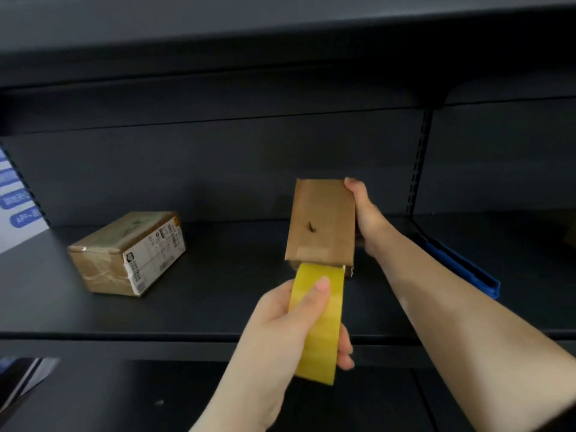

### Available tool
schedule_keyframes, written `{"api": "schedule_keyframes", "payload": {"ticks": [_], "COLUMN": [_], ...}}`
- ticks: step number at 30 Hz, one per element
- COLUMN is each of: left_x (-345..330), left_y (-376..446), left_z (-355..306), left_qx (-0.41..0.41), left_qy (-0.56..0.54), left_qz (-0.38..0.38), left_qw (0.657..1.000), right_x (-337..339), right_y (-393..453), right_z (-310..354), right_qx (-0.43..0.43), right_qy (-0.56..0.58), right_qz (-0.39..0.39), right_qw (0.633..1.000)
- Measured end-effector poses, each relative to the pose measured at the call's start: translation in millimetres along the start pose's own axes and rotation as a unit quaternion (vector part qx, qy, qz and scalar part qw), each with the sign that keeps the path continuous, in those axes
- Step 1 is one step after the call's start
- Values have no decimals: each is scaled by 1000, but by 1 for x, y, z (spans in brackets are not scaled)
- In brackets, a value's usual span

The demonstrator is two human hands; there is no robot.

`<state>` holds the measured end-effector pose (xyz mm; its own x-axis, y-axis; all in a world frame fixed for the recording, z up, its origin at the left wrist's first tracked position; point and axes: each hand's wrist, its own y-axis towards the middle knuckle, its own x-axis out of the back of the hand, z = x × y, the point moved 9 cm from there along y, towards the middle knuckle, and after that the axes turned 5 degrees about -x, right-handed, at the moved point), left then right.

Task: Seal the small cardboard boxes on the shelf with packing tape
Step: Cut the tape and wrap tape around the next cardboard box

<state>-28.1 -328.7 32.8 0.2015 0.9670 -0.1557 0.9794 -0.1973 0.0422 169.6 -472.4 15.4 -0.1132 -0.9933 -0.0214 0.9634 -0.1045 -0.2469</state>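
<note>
My right hand (pixel 363 218) grips the small plain brown cardboard box (pixel 321 224) by its far side, propping it tilted above the dark metal shelf (pixel 218 275) so its near end faces me. My left hand (pixel 299 325) clasps the yellow roll of packing tape (pixel 318 319), its strip apparently stuck at that edge, likely for pulling taut across the seam.

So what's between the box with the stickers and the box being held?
In the head view, only bare dark shelf lies between the labelled box and the box held by the right hand.
</note>
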Motion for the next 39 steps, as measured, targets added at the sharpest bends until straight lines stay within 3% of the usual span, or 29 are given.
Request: {"api": "schedule_keyframes", "payload": {"ticks": [10, 13, 16, 19, 20, 24, 26, 29, 31, 35, 39], "left_x": [1, 4, 6, 8, 9, 8, 7, 8, 11, 26, 30], "left_y": [5, 10, 12, 13, 14, 15, 17, 18, 23, 47, 63], "left_z": [10, 9, 8, 8, 8, 7, 8, 10, 8, 2, 5], "left_qx": [29, 37, 37, 35, 35, 28, 25, 24, 24, 18, 66], "left_qy": [-20, -29, -29, -29, -31, -14, -3, 7, 13, 60, 122], "left_qz": [-19, -8, 13, 31, 36, 67, 82, 97, 100, 74, 114], "left_qw": [999, 999, 999, 998, 998, 997, 996, 995, 995, 995, 984], "right_x": [-7, -6, 10, 12, 11, -14, -43, -84, -89, -85, -86], "right_y": [28, 32, 36, 36, 35, 0, -26, -47, -45, -22, -9], "right_z": [-27, -22, -5, 9, 17, 76, 89, 51, 25, 28, 30], "right_qx": [-78, -85, -35, 7, 30, 206, 265, 216, 170, 141, 146], "right_qy": [-18, -80, -195, -267, -307, -486, -494, -633, -697, -699, -706], "right_qz": [29, 9, -69, -65, -69, -121, -57, 58, 63, 30, 15], "right_qw": [996, 993, 978, 962, 949, 841, 826, 741, 694, 701, 693]}}
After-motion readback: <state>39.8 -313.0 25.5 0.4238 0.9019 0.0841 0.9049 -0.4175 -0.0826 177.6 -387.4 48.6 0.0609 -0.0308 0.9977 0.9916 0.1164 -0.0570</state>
